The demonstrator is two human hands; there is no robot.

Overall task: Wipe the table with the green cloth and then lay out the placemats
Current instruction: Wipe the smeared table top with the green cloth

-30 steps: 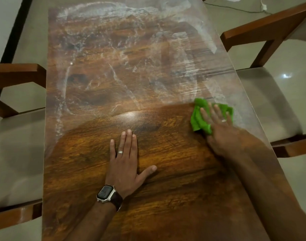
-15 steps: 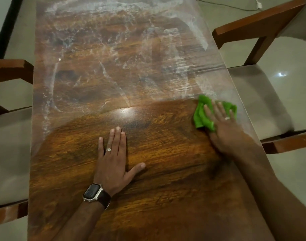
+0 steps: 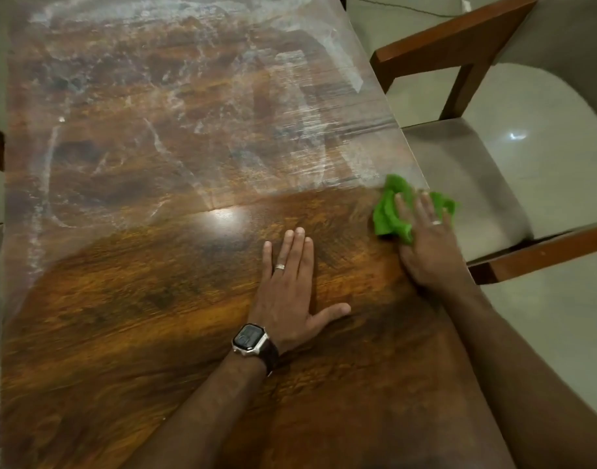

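Right hand (image 3: 425, 245) flat, fingers straight, pressing down on the green cloth (image 3: 388, 214) at the right edge of the table (image 3: 155, 333); cloth bunched up under the fingers, poking out past them; just past the cloth, white smears over the far table top; right beside it, a chair (image 3: 493, 157) with a pale seat; left of the grip, left hand (image 3: 287, 292) lying flat and open on bare shiny wood, holding nothing; watch (image 3: 249, 338) on that wrist; no placemats seen.
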